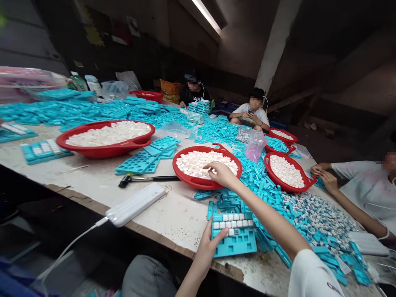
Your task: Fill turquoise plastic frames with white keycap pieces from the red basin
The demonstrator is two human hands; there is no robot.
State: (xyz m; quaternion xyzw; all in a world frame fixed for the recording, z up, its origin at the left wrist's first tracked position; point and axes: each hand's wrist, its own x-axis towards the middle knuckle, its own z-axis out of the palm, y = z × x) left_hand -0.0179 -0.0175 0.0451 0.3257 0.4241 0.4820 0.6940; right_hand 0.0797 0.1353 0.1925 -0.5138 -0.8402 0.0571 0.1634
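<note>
The left hand point(208, 243) is gripping a turquoise moulded plastic board point(235, 239) at its left side, the thumb pressing across its face and the fingers passing out of sight beneath; the board is lying tilted over the near edge of the pale, scuffed desk point(182, 222), its square recesses partly carrying rows of glossy white rounded-square caps, the lower recesses showing bare. The right hand point(221, 173) is reaching over a smooth red oval plastic bowl point(204, 185), its fingers bending down at the heaped small white plastic pieces point(194, 163); whether they are clenching a piece cannot be told.

Loose turquoise plastic strips point(260, 181) are lying in an irregular heap right of the bowl; small speckled white-and-blue parts point(318, 214) are spreading beyond them. A black-handled hammer point(148, 179) is resting just left of the bowl, its dark head pointing away from it; a glossy white oblong device point(136, 205) is lying nearer the desk edge, a white cable point(74, 243) trailing from its end. A larger red bowl point(105, 151) is standing farther left, also holding white pieces.
</note>
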